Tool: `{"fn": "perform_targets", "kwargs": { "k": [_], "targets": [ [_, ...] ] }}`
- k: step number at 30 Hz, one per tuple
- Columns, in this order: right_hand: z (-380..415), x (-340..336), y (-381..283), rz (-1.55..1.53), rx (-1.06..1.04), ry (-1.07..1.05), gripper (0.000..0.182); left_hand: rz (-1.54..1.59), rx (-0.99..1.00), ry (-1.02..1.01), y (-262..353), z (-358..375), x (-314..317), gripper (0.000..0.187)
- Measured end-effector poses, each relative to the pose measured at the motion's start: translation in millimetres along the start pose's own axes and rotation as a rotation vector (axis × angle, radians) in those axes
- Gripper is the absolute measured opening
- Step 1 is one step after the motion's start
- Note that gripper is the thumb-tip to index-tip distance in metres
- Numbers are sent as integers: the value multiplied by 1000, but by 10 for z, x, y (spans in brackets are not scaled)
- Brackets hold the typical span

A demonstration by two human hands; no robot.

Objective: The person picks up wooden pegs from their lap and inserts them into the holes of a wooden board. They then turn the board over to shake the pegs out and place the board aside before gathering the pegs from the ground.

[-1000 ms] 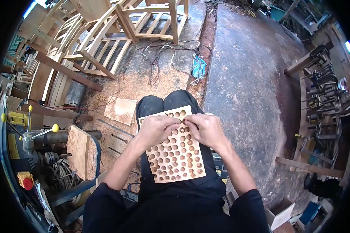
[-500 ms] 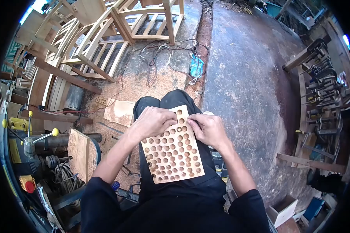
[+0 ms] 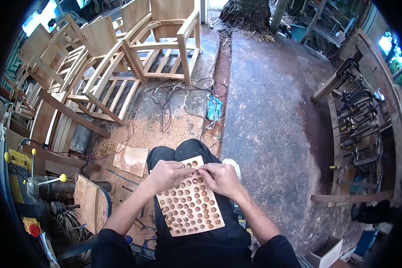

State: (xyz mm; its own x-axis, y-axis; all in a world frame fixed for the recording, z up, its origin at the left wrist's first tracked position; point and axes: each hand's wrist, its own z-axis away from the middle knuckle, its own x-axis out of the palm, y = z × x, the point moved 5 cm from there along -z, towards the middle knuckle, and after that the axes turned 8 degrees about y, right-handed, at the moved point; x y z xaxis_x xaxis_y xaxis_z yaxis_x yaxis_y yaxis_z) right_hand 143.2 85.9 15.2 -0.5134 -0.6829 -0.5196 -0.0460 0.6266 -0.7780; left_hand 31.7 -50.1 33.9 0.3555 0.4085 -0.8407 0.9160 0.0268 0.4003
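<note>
A light wooden board with rows of round holes or hollows lies across my lap, on dark trousers. Over its far end, my left hand has its fingers bent and pressed together close to a hollow. My right hand pinches thumb and forefinger at the same spot, its fingertips nearly meeting those of the left. Whatever may be between the fingertips is too small and too covered to make out.
Wooden chairs stand at the back left. Cables and a blue bag lie along a floor channel. Wood shavings and an offcut are on the floor. A machine with yellow-knobbed levers is at left; clamps hang at right.
The view has tilted upward, so board and hands appear lower. My two hands have come closer together, fingertips now almost meeting over the board's far end.
</note>
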Motion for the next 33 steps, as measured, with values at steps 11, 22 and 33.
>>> {"fn": "perform_targets", "kwargs": {
  "k": [11, 22, 33],
  "targets": [
    [28, 83, -30, -6, 68, -13, 10, -71, 104, 7, -105, 56, 60, 19],
    [35, 128, -39, -45, 14, 23, 10, -139, 171, 43, -60, 131, 200, 15],
    [-90, 238, -152, 70, -140, -144, 10, 169, -257, 267, -166, 178, -183, 10]
  ]
}}
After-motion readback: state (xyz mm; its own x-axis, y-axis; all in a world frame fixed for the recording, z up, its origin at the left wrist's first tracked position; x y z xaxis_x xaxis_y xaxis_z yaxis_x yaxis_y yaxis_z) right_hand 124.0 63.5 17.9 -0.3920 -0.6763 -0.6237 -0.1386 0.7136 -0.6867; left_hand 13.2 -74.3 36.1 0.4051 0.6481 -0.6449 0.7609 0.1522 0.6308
